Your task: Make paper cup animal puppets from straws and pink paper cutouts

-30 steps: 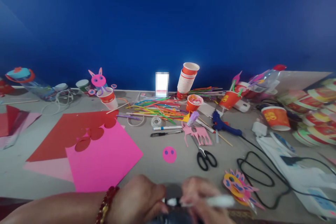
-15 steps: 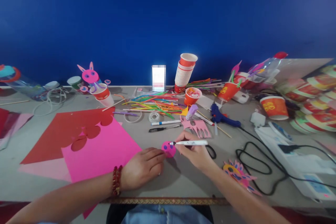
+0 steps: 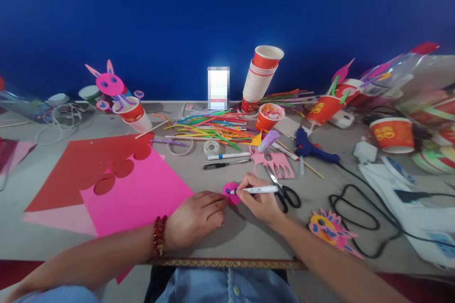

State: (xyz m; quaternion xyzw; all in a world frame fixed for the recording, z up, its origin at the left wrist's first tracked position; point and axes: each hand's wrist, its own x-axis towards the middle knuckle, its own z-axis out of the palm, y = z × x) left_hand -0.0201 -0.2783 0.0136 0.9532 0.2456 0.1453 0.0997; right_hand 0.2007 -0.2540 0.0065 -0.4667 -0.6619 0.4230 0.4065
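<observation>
On the grey table lies a small bright pink paper circle [image 3: 232,201] with purple-blue spots, partly covered by my fingers. My left hand [image 3: 199,215] rests palm down beside it, fingers stretched out and the fingertips against its left edge. A white acrylic marker [image 3: 262,190] is pinched in my right hand [image 3: 258,201], its dark tip at a spot on the circle. Black-handled scissors [image 3: 289,196] lie just right of my right hand. To my left hand's left is a bright pink sheet [image 3: 142,199] with rounded cutouts along its upper edge.
A red sheet [image 3: 78,165] lies at the left. Behind are a pink rabbit figure [image 3: 110,84] in a cup, coloured sticks [image 3: 213,128] and stacked paper cups [image 3: 259,78]. A blue glue gun [image 3: 313,147], black cord [image 3: 355,199] and paper flower-like cutout [image 3: 327,228] are at the right.
The marker tip has shifted from the circle's upper right spot to its left spot. The view has tilted and moved closer, and the scissors' handles show more fully.
</observation>
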